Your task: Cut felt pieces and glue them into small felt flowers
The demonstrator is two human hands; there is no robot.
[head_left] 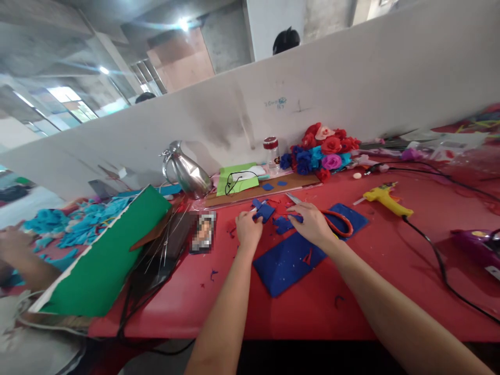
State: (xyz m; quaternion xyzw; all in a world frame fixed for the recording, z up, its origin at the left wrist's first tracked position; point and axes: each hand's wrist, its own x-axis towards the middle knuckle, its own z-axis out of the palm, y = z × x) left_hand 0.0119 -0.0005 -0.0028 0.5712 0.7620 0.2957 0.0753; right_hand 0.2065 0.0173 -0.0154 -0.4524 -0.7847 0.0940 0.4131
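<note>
Two bare forearms reach from the near edge of the red table (pixel 312 317) toward its middle. Nearest lies a large blue felt sheet (pixel 285 263), its long axis running from near left to far right, just on the near side of both hands. The right hand (pixel 312 224) rests palm down on the far part of that sheet, fingers loosely together and pointing left onto a small blue felt scrap (pixel 282 225); whether they pinch it or only press on it cannot be told. The left hand (pixel 249 229) sits just left of it, fingers curled and pinching a small blue felt piece (pixel 264 211) that juts to the far right of the knuckles. The orange-handled scissors (pixel 338 221) lie just right of the right hand, handles near, blades pointing far left; the right hand is the nearer one to them. Open red surface lies near and right. Farther right rest a yellow glue gun (pixel 385 199) and its black cord (pixel 437 260). To the left a green board (pixel 113 250) slants. Farthest stand a metal jug (pixel 185 172) and felt roses (pixel 322 148) against the white partition (pixel 351 88).
</note>
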